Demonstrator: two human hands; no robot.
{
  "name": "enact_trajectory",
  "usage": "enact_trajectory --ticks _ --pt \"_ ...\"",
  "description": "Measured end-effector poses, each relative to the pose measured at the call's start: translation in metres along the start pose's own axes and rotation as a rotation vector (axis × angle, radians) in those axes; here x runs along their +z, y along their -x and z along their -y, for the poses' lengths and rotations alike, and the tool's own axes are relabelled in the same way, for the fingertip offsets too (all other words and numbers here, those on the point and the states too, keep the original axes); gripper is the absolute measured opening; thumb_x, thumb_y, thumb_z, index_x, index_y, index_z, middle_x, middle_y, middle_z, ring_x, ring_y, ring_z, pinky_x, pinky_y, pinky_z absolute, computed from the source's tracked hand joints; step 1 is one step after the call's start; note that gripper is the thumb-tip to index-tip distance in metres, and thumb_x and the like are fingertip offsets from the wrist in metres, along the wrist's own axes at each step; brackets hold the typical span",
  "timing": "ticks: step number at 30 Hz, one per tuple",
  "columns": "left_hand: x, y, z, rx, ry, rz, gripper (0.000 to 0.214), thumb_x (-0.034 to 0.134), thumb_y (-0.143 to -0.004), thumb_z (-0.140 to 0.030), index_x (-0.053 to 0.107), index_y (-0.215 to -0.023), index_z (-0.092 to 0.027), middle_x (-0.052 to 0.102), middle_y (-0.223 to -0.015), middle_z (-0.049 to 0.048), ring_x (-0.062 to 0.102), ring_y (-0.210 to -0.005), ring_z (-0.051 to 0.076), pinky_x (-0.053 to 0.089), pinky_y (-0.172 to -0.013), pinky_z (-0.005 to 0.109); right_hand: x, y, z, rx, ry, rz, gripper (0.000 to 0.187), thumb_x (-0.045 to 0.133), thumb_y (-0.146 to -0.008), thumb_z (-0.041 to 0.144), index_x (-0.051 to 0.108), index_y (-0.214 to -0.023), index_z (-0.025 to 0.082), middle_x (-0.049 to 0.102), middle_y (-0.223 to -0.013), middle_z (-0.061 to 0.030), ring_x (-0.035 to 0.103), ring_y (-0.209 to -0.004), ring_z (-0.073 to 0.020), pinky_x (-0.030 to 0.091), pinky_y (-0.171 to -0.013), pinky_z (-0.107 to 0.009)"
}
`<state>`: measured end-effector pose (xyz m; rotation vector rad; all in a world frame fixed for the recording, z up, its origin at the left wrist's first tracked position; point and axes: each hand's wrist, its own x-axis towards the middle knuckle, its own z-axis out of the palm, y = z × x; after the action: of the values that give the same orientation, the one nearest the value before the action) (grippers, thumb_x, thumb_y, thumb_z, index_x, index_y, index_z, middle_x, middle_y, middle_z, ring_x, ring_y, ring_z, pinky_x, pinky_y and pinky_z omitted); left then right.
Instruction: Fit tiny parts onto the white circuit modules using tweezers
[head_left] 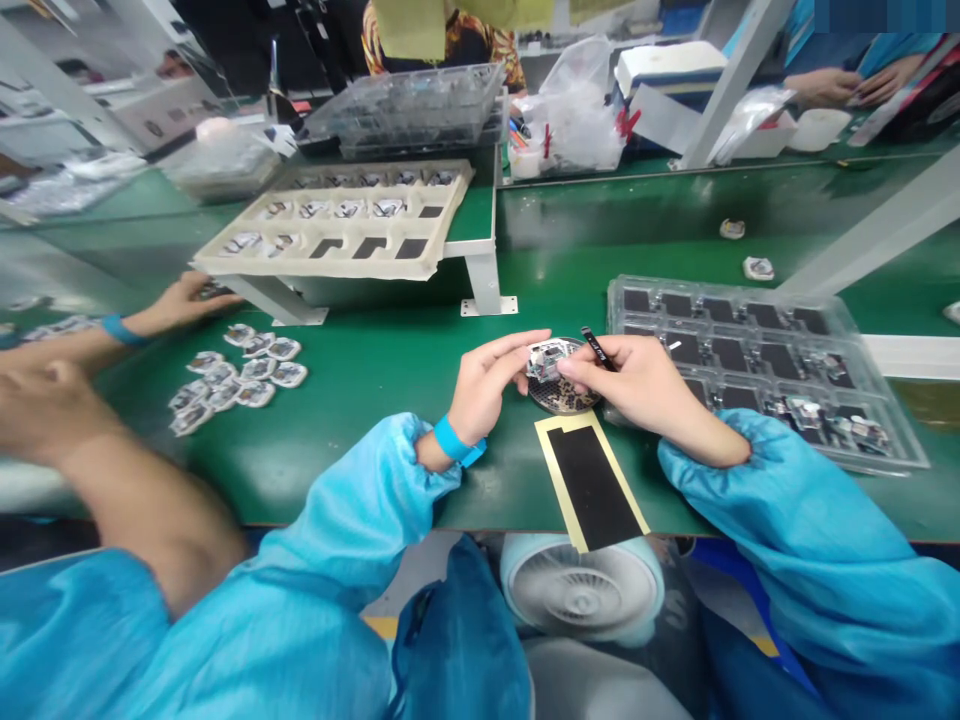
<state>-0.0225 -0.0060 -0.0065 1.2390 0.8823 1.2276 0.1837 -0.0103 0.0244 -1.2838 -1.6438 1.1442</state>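
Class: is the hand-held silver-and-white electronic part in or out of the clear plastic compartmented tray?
Out: the left hand grips the electronic part left of the tray.

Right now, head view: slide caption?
Left hand holds a small electronic part at a round disc; right hand grips a slim black tool.

Green workbench [367, 375], low white-legged shelf [480, 210], 2 slanting posts [885, 237] at right

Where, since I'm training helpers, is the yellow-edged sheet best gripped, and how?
Probably pinch the sheet by its near end, from the front, thumb above and finger below: it looks thin and flat, and that end appears to overhang the table. The far end lies by the round pad.
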Motion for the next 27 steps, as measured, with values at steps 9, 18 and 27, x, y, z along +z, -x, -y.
enact_trajectory --ticks 9,18,27 --pt "0.007 0.005 0.002 0.2 -0.195 0.053 0.05 0.081 -0.084 -0.034 0.072 -0.13 -0.02 0.075 -0.122 0.0107 0.071 -0.086 0.018 0.059 -0.075 0.03 0.0 0.0 0.002 0.044 -0.051 -0.063 0.042 0.082 -0.077 0.056 0.071 -0.068 0.016 0.066 -0.061 -0.001 0.056 -0.055 -0.0113 0.043 -0.055 -0.025" --pt "0.004 0.006 0.007 0.271 -0.454 0.002 0.049 0.077 -0.088 -0.037 0.07 -0.135 -0.025 0.077 -0.117 0.007 0.066 -0.077 0.015 0.058 -0.073 0.031 0.002 0.0 -0.002 0.022 -0.083 -0.102 0.038 0.084 -0.076 0.051 0.07 -0.068 0.016 0.066 -0.063 -0.0007 0.055 -0.057 -0.0118 0.042 -0.055 -0.025" --pt "0.003 0.008 0.0 0.448 -0.603 0.022 0.044 0.075 -0.091 -0.032 0.071 -0.134 -0.028 0.073 -0.132 0.008 0.072 -0.098 0.021 0.061 -0.081 0.033 0.001 -0.001 -0.003 -0.015 -0.052 -0.105 0.042 0.08 -0.079 0.055 0.068 -0.066 0.017 0.064 -0.061 -0.0005 0.054 -0.056 -0.0123 0.041 -0.055 -0.026"
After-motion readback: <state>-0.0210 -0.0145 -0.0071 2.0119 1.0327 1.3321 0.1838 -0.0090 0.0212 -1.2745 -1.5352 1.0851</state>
